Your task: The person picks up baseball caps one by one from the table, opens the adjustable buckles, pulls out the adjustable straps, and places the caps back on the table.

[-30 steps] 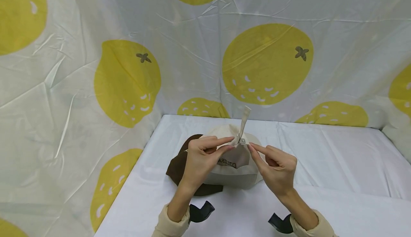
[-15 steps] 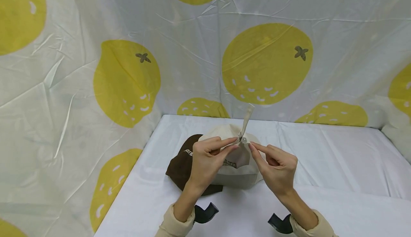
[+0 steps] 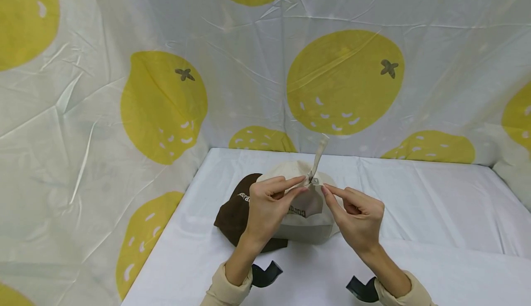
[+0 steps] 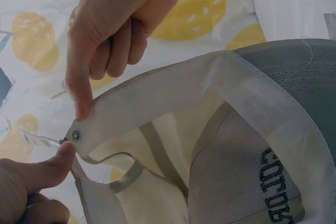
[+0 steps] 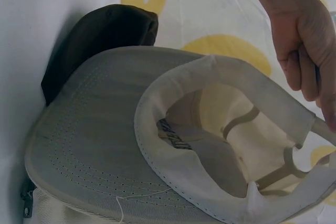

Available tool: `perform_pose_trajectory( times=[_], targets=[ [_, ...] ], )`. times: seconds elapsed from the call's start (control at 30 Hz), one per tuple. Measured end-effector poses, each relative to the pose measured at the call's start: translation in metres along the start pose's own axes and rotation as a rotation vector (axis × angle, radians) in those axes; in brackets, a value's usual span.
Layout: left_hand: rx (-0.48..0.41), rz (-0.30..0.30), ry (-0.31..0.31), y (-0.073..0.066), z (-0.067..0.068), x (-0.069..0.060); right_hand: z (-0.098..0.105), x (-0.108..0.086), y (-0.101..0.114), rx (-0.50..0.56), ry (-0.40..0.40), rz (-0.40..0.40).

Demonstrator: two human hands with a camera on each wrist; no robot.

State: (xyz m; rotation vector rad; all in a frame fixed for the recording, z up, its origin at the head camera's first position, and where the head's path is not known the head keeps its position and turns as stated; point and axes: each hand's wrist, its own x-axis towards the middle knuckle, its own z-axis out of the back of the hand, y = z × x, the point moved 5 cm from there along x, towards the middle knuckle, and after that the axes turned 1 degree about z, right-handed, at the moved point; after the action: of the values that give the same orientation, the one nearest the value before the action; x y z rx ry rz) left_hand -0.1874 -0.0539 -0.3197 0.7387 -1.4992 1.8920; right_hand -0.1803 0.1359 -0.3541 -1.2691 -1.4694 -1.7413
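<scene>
A cream baseball cap [image 3: 307, 232] stands tipped up on the table, its opening towards me and its grey-looking brim underside nearest. Between its two back ends a narrow strap [image 3: 319, 156] sticks up. My left hand [image 3: 267, 204] pinches the strap's end by a small metal fitting, thumb against finger. Just right of the fitting, my right hand [image 3: 358, 218] pinches the cap's back edge. The left wrist view shows a round snap-like rivet [image 4: 76, 135] between the two hands. In the right wrist view my left hand [image 5: 307, 40] bends over the strap end.
A dark brown cap [image 3: 232, 216] lies behind and left of the cream one, partly hidden by my left hand. White cloth [image 3: 439, 204] covers the table. A lemon-print curtain [image 3: 249, 80] hangs behind and at the left. Black bands [image 3: 267, 274] sit at both wrists.
My left hand has shifted slightly right towards my right hand, and the strap's free end has tilted right. In the last half second almost nothing has moved.
</scene>
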Motion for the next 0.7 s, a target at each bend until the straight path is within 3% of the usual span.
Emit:
perform_pose_trajectory(
  times=[0.3, 0.7],
  targets=[
    [0.014, 0.014, -0.004, 0.0004, -0.0005, 0.0000, 0.0001, 0.0006, 0.0013, -0.002, 0.001, 0.013],
    [0.032, -0.084, -0.020, -0.0007, 0.0012, 0.0009, -0.0010, 0.0024, 0.0060, 0.006, -0.002, 0.036]
  ],
)
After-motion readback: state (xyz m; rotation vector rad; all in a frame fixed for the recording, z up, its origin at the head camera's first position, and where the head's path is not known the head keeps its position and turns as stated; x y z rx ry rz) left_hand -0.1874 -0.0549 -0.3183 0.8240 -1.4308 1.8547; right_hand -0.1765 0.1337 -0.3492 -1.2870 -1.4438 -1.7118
